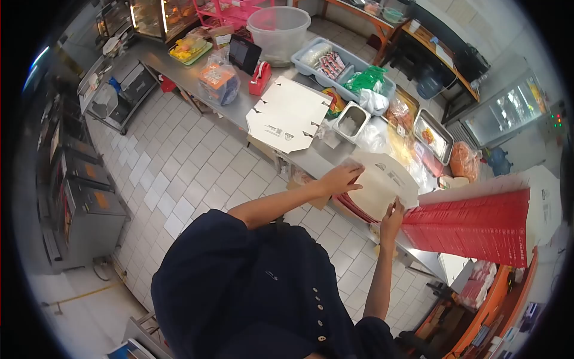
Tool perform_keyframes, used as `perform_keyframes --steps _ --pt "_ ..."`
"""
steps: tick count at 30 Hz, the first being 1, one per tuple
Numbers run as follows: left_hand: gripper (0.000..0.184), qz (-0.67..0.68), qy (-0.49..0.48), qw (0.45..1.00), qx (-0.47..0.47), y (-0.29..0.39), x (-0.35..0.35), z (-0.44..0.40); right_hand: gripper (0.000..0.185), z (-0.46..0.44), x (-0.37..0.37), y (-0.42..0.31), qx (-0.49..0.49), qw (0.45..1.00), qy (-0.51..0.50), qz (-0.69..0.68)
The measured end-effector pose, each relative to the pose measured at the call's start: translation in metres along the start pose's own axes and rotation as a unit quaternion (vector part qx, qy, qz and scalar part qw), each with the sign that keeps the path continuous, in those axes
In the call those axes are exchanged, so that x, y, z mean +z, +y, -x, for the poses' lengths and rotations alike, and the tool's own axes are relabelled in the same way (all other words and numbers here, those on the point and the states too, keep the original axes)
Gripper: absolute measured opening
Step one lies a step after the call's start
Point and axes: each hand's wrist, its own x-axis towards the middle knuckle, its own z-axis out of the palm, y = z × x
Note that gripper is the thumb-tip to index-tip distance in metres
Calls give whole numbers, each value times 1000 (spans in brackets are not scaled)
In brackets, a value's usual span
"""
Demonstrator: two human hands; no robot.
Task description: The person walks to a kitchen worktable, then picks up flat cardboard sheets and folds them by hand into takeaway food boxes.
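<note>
A flat cardboard pizza box [382,179] with red edges lies on top of other flat boxes at the counter's edge. My left hand [342,179] rests at its left side, fingers spread over the pale surface. At the near right edge, my right hand [392,219] has its fingers closed on the cardboard. Just to the right stands a long, tall stack of red boxes [472,221] with pale tops. Further left on the counter is another pile of flat pale boxes [290,113] with dark slots.
Beyond the boxes are a steel container [351,121], a blue tub [308,54] of packets, a steel tray [435,140] and bagged food. A red tape dispenser [259,79], a dark tablet [244,55] and a large clear bucket [278,36] stand farther left.
</note>
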Motion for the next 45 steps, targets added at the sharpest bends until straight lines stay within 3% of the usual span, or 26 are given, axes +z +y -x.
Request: perform_keyframes --steps 1,3,5,7,9,11,14,15,17,18,19,21,23,24,27,28,31,33,35,37,39,40,41,43,44,45 --pt "47 -18 32 998 47 -2 -5 1 35 6 -4 -7 5 1000 2 2" --pt "43 -13 65 998 -13 -14 -28 16 35 11 -11 -19 -37 991 127 -4" --pt "52 -82 130 987 -42 -97 -25 29 33 26 -15 -27 -53 986 160 -13" --pt "65 -343 89 921 -161 -121 -64 33 31 50 -16 -41 -64 980 189 -19" --pt "82 -490 14 846 -210 -160 -76 57 27 68 -11 -67 -36 984 122 -127" --pt "79 -368 -191 867 -277 -196 -103 56 25 76 -9 -92 -44 984 99 -141" --pt "59 -262 -253 896 -252 -207 -133 45 22 78 -2 -116 -44 976 56 -205" --pt "59 -265 -256 897 -246 -216 -142 42 20 78 -1 -124 -35 966 32 -252" --pt "43 -103 -236 932 -256 -238 -154 43 19 72 0 -143 -29 964 35 -262" --pt "32 -96 -150 960 -216 -244 -157 47 18 68 3 -148 -29 954 12 -298" --pt "32 -97 -150 961 -211 -226 -164 40 18 64 5 -153 -31 942 -11 -333" --pt "24 -144 89 970 -175 -178 -191 16 18 50 18 -161 -70 946 2 -317" --pt "21 -134 142 961 -197 -89 -212 -6 34 37 30 -183 0 907 -76 -414" --pt "19 -123 197 946 -227 -46 -216 -10 51 27 31 -201 -28 913 -91 -396" --pt "17 -67 185 955 -223 40 -200 -3 95 -3 39 -252 -113 910 -144 -371" --pt "17 -47 168 954 -242 57 -191 3 95 -8 55 -261 -114 909 -147 -373" --pt "16 60 167 967 -186 55 -161 18 108 -24 121 -263 -113 792 -182 -572" --pt "16 83 168 962 -198 28 -155 18 101 -29 155 -256 36 712 -208 -670" --pt "15 104 170 958 -207 6 -149 26 98 -45 202 -238 19 734 -168 -658" --pt "16 14 160 968 -195 -8 -147 27 94 -60 208 -235 -6 754 -123 -645" --pt "19 61 158 963 -210 -19 -146 25 74 -68 197 -233 83 582 -255 -768" --pt "22 111 151 956 -227 -27 -144 26 60 -73 195 -233 90 561 -284 -772" --pt "22 110 153 955 -227 -40 -142 27 60 -79 195 -234 88 561 -287 -772" --pt "28 -47 76 981 -170 -77 -131 36 53 -90 174 -251 270 371 -316 -831" --pt "28 -48 80 981 -169 -83 -126 41 53 -93 189 -248 267 372 -319 -830" --pt "30 -68 56 983 -158 -86 -122 44 52 -99 218 -239 278 530 -284 -750"
